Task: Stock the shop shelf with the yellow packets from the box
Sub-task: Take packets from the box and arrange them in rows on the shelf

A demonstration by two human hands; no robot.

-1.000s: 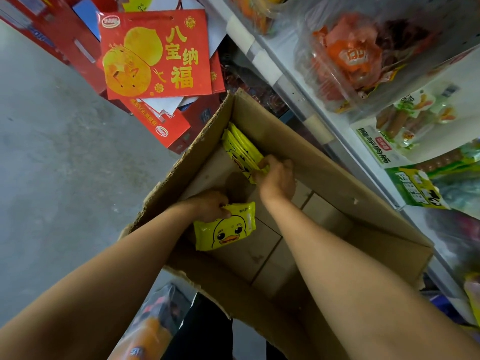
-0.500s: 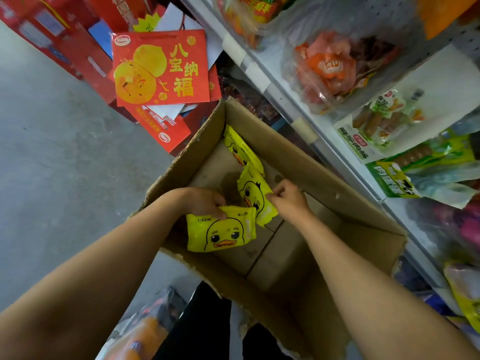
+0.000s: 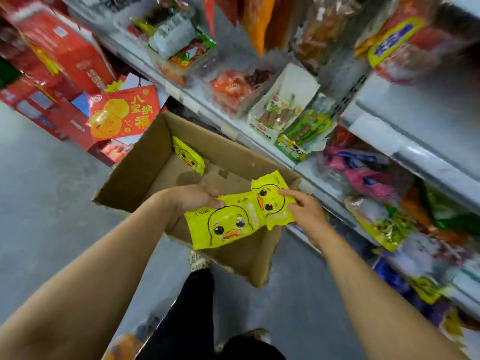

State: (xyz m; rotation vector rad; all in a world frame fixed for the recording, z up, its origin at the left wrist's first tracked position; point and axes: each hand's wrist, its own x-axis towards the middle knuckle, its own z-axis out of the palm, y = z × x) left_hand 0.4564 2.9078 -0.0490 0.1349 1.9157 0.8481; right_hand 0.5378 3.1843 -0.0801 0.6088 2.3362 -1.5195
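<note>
Left hand: grips the near yellow packet at its top edge, thumb over the face, above the near part of the box.
Right hand: pinches the second yellow packet at its right side, forefinger laid across the duck print; it overlaps the first.
Handling: thin, light, soft foil-like pouches, judged slippery and apt to fan apart; best pinched at a sealed edge, not the puffed middle.
Cardboard box: open on the floor, flaps up.
Remaining packet: leans against the far inner wall of the box.
Shop shelf: right and far, crowded with blurred snack bags; which slot is meant, cannot tell.
Red gift boxes: far left, beside the box.
</note>
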